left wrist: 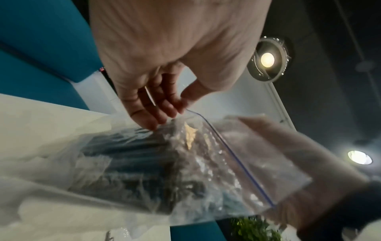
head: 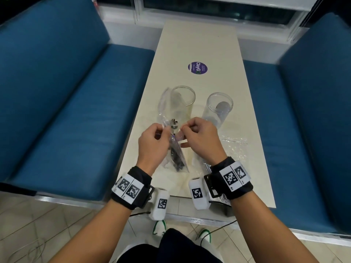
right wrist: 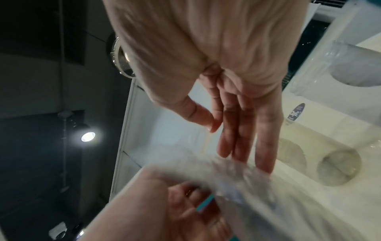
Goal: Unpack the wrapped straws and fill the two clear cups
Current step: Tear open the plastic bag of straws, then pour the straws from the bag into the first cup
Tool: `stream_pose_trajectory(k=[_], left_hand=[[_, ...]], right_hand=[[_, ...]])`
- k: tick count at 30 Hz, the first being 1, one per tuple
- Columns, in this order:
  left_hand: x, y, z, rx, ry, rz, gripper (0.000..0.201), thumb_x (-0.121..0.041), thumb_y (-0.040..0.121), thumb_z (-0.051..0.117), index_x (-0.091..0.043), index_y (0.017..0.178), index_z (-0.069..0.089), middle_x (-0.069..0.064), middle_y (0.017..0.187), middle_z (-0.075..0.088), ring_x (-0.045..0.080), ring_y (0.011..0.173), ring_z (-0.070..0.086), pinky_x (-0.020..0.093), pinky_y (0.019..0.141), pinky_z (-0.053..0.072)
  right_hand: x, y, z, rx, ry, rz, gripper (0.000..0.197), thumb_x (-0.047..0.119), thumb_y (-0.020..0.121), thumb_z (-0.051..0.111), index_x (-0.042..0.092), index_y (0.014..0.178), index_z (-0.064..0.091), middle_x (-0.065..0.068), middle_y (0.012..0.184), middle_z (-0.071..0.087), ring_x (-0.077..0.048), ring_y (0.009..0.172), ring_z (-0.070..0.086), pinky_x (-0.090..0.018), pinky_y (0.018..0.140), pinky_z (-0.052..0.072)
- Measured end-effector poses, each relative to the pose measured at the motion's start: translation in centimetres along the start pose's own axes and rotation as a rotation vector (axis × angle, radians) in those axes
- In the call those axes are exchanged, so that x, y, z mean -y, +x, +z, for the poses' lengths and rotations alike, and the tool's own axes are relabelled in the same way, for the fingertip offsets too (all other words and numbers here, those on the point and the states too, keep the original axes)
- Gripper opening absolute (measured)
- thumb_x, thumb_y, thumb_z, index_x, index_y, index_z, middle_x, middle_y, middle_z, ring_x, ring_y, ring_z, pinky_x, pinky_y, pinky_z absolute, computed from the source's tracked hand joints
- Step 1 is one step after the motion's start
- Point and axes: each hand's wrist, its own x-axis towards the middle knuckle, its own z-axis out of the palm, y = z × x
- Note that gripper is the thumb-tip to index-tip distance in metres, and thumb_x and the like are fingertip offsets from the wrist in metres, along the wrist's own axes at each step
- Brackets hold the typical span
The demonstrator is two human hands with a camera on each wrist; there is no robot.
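Note:
I hold a clear zip bag (head: 177,158) of dark straws (left wrist: 128,159) upright over the near half of the table. My left hand (head: 164,130) pinches the bag's top edge between thumb and fingers (left wrist: 175,106), beside its blue zip line. My right hand (head: 183,130) pinches the opposite side of the mouth, thumb against forefinger (right wrist: 214,125); the bag (right wrist: 237,176) is blurred there. Two clear cups stand just beyond my hands, one on the left (head: 183,103) and one on the right (head: 218,109), both without straws.
A second clear plastic bag (head: 164,106) leans against the left cup. Crumpled clear wrap (head: 234,147) lies on the table (head: 199,40) right of my right wrist. A purple round sticker (head: 197,67) sits farther back. Blue benches (head: 66,111) flank the narrow table.

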Motion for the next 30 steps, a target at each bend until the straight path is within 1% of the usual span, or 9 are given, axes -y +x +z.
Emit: stream_pose_trajectory(k=[7,10,12,15,19,22,24,27,30], left_hand=[[0.1,0.6,-2.0,-0.160,-0.203,-0.016,0.017,-0.018,0.109,0.056,-0.011,0.093,0.057,0.013,0.094,0.063,0.022,0.061,0.076,0.053,0.072,0.066],[0.1,0.1,-1.5,-0.171,-0.301,-0.051,0.016,-0.016,0.108,0.058,-0.007,0.095,0.057,0.021,0.100,0.062,0.027,0.067,0.078,0.039,0.070,0.067],[-0.1,-0.1,-1.1,-0.179,-0.384,-0.066,0.016,-0.016,0.108,0.059,-0.006,0.095,0.056,0.024,0.105,0.064,0.030,0.072,0.079,0.037,0.072,0.066],[-0.3,-0.5,-1.0,-0.096,-0.449,-0.094,0.022,-0.023,0.107,0.061,-0.004,0.096,0.059,0.024,0.100,0.073,0.032,0.077,0.080,0.043,0.075,0.065],[0.6,-0.4,-2.4,-0.167,-0.258,0.046,0.038,-0.042,0.102,0.047,-0.017,0.089,0.072,0.009,0.100,0.069,0.022,0.089,0.060,0.043,0.081,0.050],[2.2,1.1,-3.8,-0.178,-0.167,0.084,0.044,-0.019,0.084,0.053,-0.021,0.128,0.060,0.002,0.139,0.050,0.016,0.126,0.053,0.042,0.110,0.046],[3.1,2.2,-4.2,0.068,-0.055,0.113,0.055,-0.018,0.092,0.064,-0.026,0.144,0.053,-0.011,0.149,0.052,0.006,0.140,0.049,0.026,0.115,0.042],[2.6,1.8,-3.4,0.272,0.099,0.132,0.018,-0.017,0.107,0.060,-0.034,0.113,0.066,-0.023,0.103,0.069,-0.017,0.096,0.061,0.003,0.081,0.044],[2.8,0.8,-2.4,0.254,0.043,0.183,0.019,-0.019,0.109,0.057,-0.025,0.124,0.065,-0.017,0.115,0.070,-0.014,0.100,0.064,0.005,0.085,0.045]], right_hand=[[-1.3,1.3,-2.6,-0.259,0.112,0.004,0.010,0.006,0.105,0.056,0.002,0.108,0.065,-0.007,0.079,0.071,-0.025,0.076,0.075,-0.056,0.080,0.066],[-1.0,0.7,-2.3,-0.035,0.032,0.033,0.050,0.051,0.102,0.056,0.016,0.137,0.056,0.004,0.118,0.074,-0.018,0.108,0.072,-0.053,0.103,0.057],[-1.0,-0.4,-2.2,0.156,-0.043,0.064,0.090,0.075,0.087,0.060,0.025,0.158,0.036,0.013,0.144,0.056,-0.014,0.126,0.062,-0.044,0.110,0.049],[-2.3,-1.2,-1.8,0.243,-0.180,0.004,0.086,0.044,0.089,0.080,0.024,0.160,0.035,0.008,0.156,0.048,-0.017,0.129,0.062,-0.041,0.103,0.057],[-3.3,-0.6,-2.8,0.152,0.021,-0.042,0.048,-0.006,0.099,0.063,0.012,0.143,0.058,-0.007,0.147,0.060,-0.030,0.118,0.071,-0.045,0.076,0.068],[-3.1,-0.5,-4.6,0.248,0.128,-0.114,0.042,-0.012,0.098,0.061,0.006,0.136,0.063,-0.006,0.139,0.066,-0.032,0.123,0.069,-0.042,0.077,0.068],[-2.9,-0.5,-5.4,0.277,0.189,-0.126,0.041,-0.013,0.097,0.061,0.006,0.134,0.064,-0.002,0.133,0.071,-0.032,0.124,0.069,-0.044,0.082,0.067],[-3.3,-0.1,-5.0,0.215,0.334,-0.100,0.043,-0.009,0.097,0.063,0.001,0.139,0.059,-0.017,0.135,0.070,-0.040,0.128,0.065,-0.055,0.094,0.061],[-4.2,0.0,-3.1,0.088,0.488,-0.098,0.050,-0.007,0.093,0.069,-0.001,0.141,0.056,-0.028,0.139,0.064,-0.048,0.135,0.057,-0.063,0.108,0.050]])
